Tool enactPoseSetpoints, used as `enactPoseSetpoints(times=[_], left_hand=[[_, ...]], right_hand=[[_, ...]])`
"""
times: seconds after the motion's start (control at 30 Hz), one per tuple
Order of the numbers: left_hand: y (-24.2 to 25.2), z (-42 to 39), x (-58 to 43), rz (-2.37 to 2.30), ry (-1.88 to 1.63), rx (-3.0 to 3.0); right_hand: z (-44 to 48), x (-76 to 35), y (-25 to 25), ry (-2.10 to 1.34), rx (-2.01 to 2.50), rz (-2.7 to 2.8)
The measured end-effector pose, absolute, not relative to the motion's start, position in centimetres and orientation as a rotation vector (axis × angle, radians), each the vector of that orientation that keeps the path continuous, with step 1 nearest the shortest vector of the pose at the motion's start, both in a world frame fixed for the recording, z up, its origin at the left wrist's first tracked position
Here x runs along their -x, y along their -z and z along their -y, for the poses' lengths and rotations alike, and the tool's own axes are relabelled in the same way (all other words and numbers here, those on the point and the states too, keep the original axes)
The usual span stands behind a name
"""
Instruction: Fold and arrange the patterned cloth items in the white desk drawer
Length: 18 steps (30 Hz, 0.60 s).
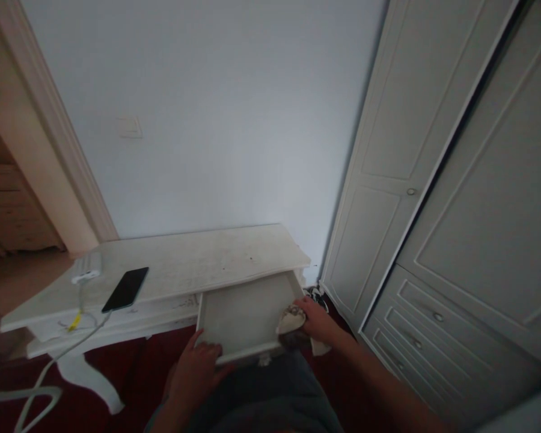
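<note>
A shallow white drawer [243, 307] is pulled out from the white table [207, 252], its bare bottom in view. My left hand [198, 361] grips the drawer at its front left corner, fingers over the edge. At the front right corner, my right hand [313, 322] is closed on a stained, crumpled pale cloth [291, 320]. Part of the cloth lies over the drawer's edge and part hangs below my hand. A small knob [264, 360] shows on the drawer front.
On the table's left lie a dark phone [126, 290] and a white power strip [88, 266], with a white cable [67, 349] trailing down. A white wardrobe [374, 222] stands right. Black-and-white shoes [316, 294] sit on the floor beyond the drawer.
</note>
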<state>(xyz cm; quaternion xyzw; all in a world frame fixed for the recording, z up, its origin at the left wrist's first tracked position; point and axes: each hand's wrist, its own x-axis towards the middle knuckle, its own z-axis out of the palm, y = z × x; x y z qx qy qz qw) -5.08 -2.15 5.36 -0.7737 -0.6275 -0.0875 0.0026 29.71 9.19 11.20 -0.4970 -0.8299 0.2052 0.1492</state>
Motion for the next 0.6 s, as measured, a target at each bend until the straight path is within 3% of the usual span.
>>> enactPoseSetpoints(times=[0.13, 0.4, 0.6], left_hand=[[-5.8, 2.2, 5.0, 1.965, 0.226, 2.441], [-5.1, 2.1, 5.5, 1.948, 0.274, 2.412], [-3.9, 2.1, 5.4, 2.037, 0.258, 2.409]], right_hand=[[-8.9, -29.0, -11.3, -0.533, 1.372, 2.47], [-9.8, -11.9, -8.7, -0.5, 1.045, 2.699], [-16.7, -16.6, -7.4, -0.374, 1.142, 2.74]])
